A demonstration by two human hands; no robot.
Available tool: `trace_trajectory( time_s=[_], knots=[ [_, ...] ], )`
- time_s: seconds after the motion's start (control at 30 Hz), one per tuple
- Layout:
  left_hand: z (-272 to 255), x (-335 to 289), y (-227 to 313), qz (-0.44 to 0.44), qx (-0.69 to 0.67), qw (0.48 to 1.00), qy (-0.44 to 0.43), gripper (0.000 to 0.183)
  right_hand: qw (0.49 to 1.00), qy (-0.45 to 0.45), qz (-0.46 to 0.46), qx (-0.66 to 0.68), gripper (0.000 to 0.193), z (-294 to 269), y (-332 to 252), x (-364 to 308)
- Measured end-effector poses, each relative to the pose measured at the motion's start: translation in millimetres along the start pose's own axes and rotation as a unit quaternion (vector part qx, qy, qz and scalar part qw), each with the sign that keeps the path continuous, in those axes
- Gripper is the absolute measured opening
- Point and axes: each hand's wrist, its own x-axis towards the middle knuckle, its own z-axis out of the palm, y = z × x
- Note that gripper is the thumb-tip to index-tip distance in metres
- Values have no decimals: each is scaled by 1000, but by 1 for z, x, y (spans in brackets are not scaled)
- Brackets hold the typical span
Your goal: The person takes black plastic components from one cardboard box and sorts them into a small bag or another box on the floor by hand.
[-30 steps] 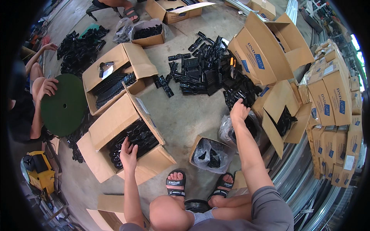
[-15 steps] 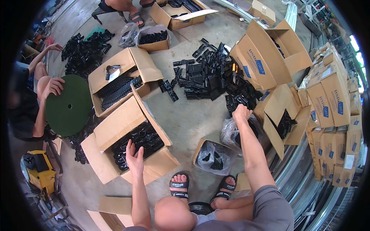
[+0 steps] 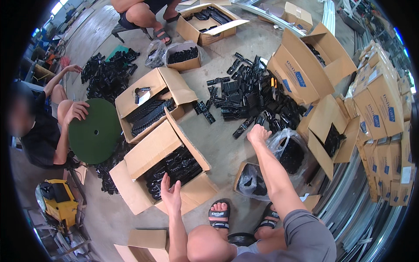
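Note:
My left hand (image 3: 171,195) is open, fingers apart and holding nothing. It hovers at the near edge of an open cardboard box (image 3: 196,192) filled with shiny black parts (image 3: 174,168). Out in front, my right hand (image 3: 259,134) is closed at the near edge of a loose pile of black parts (image 3: 246,98). Its curled fingers hide whatever they grip; black pieces lie just beyond the knuckles. Beside my right forearm sits a clear plastic bag (image 3: 301,163) holding small black pieces. A smaller bag-lined box (image 3: 246,181) stands to the left of that forearm.
A person at the left holds a green disc (image 3: 95,131). Another person (image 3: 142,17) sits at the back. More open boxes (image 3: 301,72) surround the pile, and stacked cartons (image 3: 377,109) stand at right above metal bars (image 3: 349,209). An orange-handled tool (image 3: 273,83) lies on the pile.
My right hand has moved left, away from above the clear plastic bag, to the pile's near edge. My left hand stays open near the box. The whole view has shifted slightly.

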Motion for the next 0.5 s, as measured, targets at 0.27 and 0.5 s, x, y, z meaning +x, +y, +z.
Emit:
trace_trajectory(
  time_s=[0.27, 0.5],
  knots=[
    [-26, -18, 2, 20, 37, 999, 10, 57, 1000, 12, -18, 3, 29, 27, 15, -59],
    [-34, -39, 5, 25, 70, 997, -12, 57, 985, 68, 15, 155, 65, 51, 26, -65]
  ],
)
